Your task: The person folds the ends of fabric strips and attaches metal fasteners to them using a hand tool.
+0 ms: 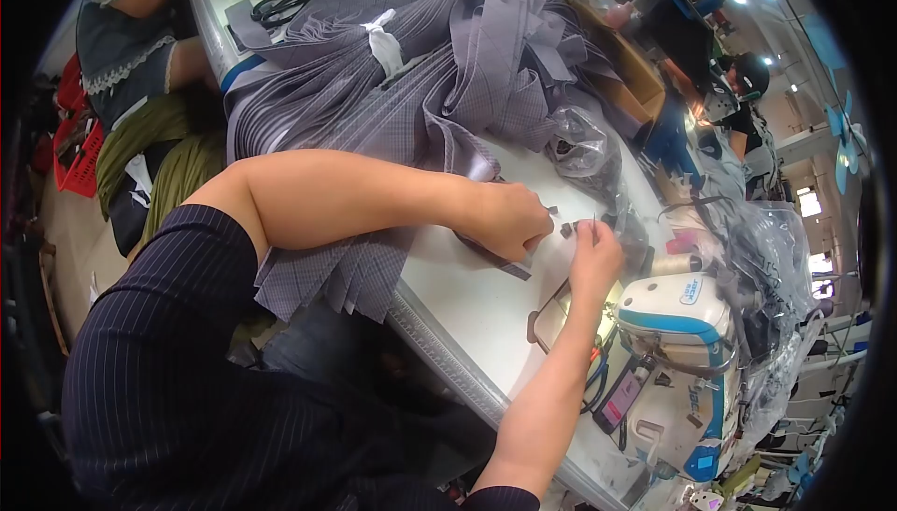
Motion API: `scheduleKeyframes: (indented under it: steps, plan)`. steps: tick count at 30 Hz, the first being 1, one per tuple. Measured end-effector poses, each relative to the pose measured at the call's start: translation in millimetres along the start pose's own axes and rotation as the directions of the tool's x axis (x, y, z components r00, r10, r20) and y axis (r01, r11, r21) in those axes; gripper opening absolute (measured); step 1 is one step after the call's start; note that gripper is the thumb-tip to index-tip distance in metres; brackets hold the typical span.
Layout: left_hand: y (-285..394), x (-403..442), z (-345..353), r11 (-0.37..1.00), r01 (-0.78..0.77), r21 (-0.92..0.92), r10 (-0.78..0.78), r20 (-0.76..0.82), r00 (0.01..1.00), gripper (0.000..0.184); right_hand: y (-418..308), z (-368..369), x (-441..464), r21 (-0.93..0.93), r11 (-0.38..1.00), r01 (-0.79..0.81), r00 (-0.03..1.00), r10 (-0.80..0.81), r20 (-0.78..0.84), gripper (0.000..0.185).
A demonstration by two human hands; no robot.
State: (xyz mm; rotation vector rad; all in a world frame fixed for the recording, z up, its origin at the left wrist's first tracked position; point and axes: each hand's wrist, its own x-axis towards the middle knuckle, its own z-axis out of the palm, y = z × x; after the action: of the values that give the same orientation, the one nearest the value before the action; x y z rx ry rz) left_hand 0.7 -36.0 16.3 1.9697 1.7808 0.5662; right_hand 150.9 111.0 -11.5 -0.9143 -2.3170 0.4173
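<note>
My left hand (509,221) is closed in a fist above the white table. A dark grey fabric strip (505,263) runs out from under it, and the fingers appear curled round this cloth. Close by, my right hand (598,254) is pinched at the fingertips. A small dark scrap (566,230) shows beside its fingertips; what they grip is too small to make out. Behind my left forearm lies a big pile of grey checked fabric strips (327,91), partly tied with a white cloth band (382,44).
A white and blue sewing machine (677,310) stands right of my right hand, with a thread spool (675,264) behind it. Blue-handled scissors (598,376) and a phone-like device (623,397) lie near my right forearm. Clear plastic bags (584,142) and a cardboard box (621,67) are beyond.
</note>
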Motion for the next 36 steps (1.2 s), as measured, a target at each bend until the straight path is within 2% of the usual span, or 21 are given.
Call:
scheduleKeyframes:
  steps: [10, 12, 15, 19, 21, 22, 24, 25, 27, 28, 30, 32, 36]
  plan:
    - [-2.4, 1.2, 0.2, 1.000, 0.002, -0.023, -0.002, 0.006, 1.000, 0.012, -1.0, -6.2, 0.4, 0.054, 0.998, -0.019, 0.999, 0.017, 0.041, 0.016]
    - [-1.8, 1.4, 0.0, 1.000, -0.002, -0.022, 0.002, 0.007, 1.000, 0.012, -1.1, -7.3, 0.9, 0.094, 0.990, -0.106, 0.993, 0.099, 0.070, 0.017]
    - [-1.5, 0.8, -0.7, 1.000, 0.000, -0.023, 0.001, 0.002, 1.000, 0.012, 3.3, -5.8, 2.6, 0.040, 0.993, -0.111, 0.992, 0.108, 0.071, 0.017]
    - [-3.8, 2.8, 2.0, 1.000, 0.008, -0.023, -0.008, -0.007, 1.000, 0.011, 4.6, -5.9, 1.4, 0.065, 0.992, -0.109, 0.993, 0.107, 0.042, 0.019]
    - [-5.6, 4.4, 3.9, 1.000, 0.015, -0.016, -0.015, -0.012, 1.000, 0.010, 1.5, -8.2, 0.7, 0.212, 0.969, -0.130, 0.991, 0.119, 0.062, 0.018]
    - [-6.8, 5.1, 5.1, 1.000, 0.014, -0.007, -0.015, -0.036, 0.999, 0.010, -1.7, -10.0, 0.3, 0.211, 0.969, -0.128, 0.991, 0.117, 0.063, 0.018]
    - [-7.6, 4.9, 3.6, 1.000, 0.016, 0.005, -0.016, -0.060, 0.998, 0.009, -9.6, -13.3, -0.6, 0.296, 0.924, -0.242, 0.967, 0.207, 0.145, 0.016]
    - [-6.4, 3.5, 2.3, 1.000, 0.015, 0.001, -0.015, -0.063, 0.998, 0.010, -11.0, -13.2, -0.9, 0.297, 0.924, -0.242, 0.967, 0.206, 0.147, 0.016]
    - [-5.3, 1.9, 1.3, 1.000, 0.012, -0.004, -0.012, -0.064, 0.998, 0.011, -12.8, -14.1, -2.2, 0.418, 0.869, -0.266, 0.961, 0.202, 0.191, 0.014]
    - [-5.7, 2.1, 0.4, 1.000, 0.011, -0.014, -0.012, -0.060, 0.998, 0.011, -13.4, -15.4, -2.6, 0.417, 0.869, -0.266, 0.961, 0.203, 0.190, 0.014]
    - [-5.9, 2.1, -1.1, 1.000, 0.010, -0.024, -0.012, -0.059, 0.998, 0.011, -14.2, -17.8, -2.5, 0.472, 0.802, -0.365, 0.922, 0.242, 0.303, 0.013]
    - [-7.0, 0.7, -2.4, 0.996, 0.021, -0.088, -0.029, -0.085, 0.996, 0.011, -11.6, -17.7, -2.0, 0.512, 0.770, -0.380, 0.915, 0.232, 0.330, 0.012]
    - [-15.8, 7.9, 6.4, 0.993, 0.055, -0.105, -0.069, -0.142, 0.987, 0.013, -17.2, -23.2, -2.2, 0.560, 0.693, -0.454, 0.878, 0.240, 0.414, 0.012]
